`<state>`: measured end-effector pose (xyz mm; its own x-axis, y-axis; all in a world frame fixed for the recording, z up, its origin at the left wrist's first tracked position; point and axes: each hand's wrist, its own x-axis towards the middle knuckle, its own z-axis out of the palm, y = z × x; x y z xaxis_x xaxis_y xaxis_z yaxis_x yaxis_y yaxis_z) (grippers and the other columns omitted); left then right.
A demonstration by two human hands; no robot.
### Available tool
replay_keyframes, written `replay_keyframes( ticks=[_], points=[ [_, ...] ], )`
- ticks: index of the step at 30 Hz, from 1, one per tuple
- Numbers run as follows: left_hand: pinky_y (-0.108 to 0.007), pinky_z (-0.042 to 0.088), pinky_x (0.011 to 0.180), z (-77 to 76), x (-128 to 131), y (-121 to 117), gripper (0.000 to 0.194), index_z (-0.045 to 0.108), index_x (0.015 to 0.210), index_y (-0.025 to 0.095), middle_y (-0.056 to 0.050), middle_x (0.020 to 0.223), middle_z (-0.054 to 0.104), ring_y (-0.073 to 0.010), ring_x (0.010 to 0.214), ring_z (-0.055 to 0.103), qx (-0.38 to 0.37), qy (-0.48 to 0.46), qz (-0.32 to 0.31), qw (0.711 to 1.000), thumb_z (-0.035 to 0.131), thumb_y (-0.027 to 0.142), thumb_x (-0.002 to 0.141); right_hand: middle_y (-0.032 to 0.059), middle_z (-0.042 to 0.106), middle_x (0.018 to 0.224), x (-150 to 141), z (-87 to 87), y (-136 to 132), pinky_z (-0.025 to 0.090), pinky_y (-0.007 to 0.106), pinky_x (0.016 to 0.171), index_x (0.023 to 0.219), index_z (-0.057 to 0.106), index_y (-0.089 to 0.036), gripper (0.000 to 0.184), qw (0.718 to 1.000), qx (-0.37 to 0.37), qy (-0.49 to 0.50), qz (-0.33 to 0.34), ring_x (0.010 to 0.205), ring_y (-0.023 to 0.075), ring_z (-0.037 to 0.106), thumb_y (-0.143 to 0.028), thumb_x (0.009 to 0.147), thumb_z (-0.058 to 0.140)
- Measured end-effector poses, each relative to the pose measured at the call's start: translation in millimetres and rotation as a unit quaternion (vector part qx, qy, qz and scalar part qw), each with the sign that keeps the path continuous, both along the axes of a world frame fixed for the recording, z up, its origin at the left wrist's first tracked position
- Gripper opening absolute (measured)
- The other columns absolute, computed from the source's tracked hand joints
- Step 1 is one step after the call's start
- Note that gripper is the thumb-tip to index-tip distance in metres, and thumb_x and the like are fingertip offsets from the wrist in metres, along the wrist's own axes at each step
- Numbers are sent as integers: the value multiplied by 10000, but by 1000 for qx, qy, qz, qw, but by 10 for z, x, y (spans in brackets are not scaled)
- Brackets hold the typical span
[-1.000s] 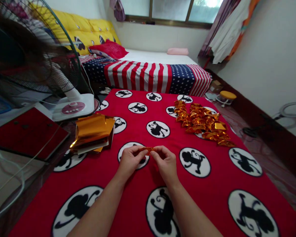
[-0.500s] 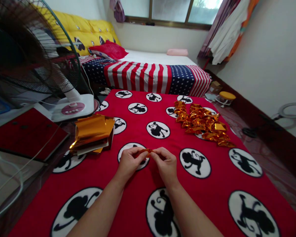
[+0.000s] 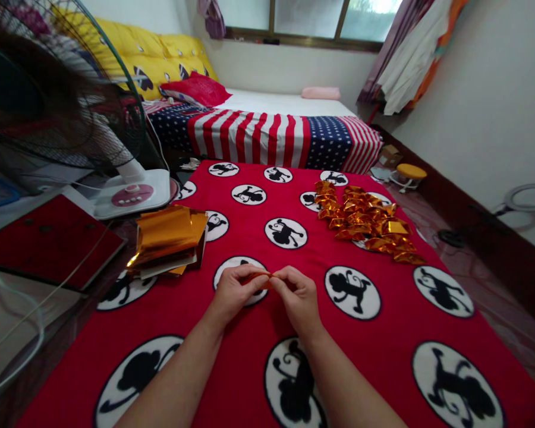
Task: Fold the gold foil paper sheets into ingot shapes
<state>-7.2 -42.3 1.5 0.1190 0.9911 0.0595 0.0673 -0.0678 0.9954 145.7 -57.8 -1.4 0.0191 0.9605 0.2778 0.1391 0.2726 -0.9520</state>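
Observation:
My left hand [image 3: 234, 289] and my right hand [image 3: 298, 293] meet over the red blanket [image 3: 383, 333], both pinched on one small folded piece of gold foil paper [image 3: 262, 279]. Most of that piece is hidden by my fingers. A stack of flat gold foil sheets [image 3: 168, 236] lies to the left of my hands. To the far right lies a heap of folded gold foil pieces [image 3: 365, 221].
A standing fan [image 3: 62, 95] with a white base [image 3: 134, 193] is at the left, beside a red flat case [image 3: 44, 238] with a white cord across it. A bed with a flag-patterned cover [image 3: 276, 134] lies beyond the blanket. A ring light [image 3: 528, 199] rests on the floor at right.
My fingers have drawn closer together on the gold piece, so less of it shows. The hands stay in the same place.

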Motion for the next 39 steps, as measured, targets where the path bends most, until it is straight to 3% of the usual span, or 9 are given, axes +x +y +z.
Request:
replay_keyframes(
  ticks=[4,8,17,30,39],
  points=[
    [-173,430,505,-2,9,-1,184,750,767,141,-16,653,677,-95,556,557,-26,-49,64,996,734,318,718,18,677,762,-38,18,-37,476,245,648,834,683,-183,86,998,-38,53,-4,697,149,617,-254,786,681],
    [-161,394,460,-4,7,-1,201,741,769,134,-7,641,656,-77,518,513,-34,-77,82,993,748,322,700,12,664,705,-39,-21,-39,467,235,619,781,679,-173,87,997,-41,56,-16,651,137,596,-256,800,661],
    [-185,449,568,76,-31,-3,194,757,793,136,-46,743,701,-118,644,594,-36,-71,20,997,747,309,706,6,672,702,-28,2,-55,463,226,619,765,676,-174,86,996,-47,71,16,639,128,595,-249,803,661],
    [-197,468,592,22,6,-10,181,743,758,143,-32,728,681,-120,644,598,-8,-71,58,996,738,321,726,12,697,676,-47,-48,-47,474,251,627,794,736,-200,92,997,-56,27,-35,630,151,620,-255,804,663],
    [-226,501,663,33,1,-9,189,739,763,129,-55,747,706,-151,704,629,-9,-42,42,998,740,311,713,4,658,647,15,-46,-48,444,254,643,720,701,-198,169,1000,-18,-20,-9,646,146,583,-262,848,612]
  ],
)
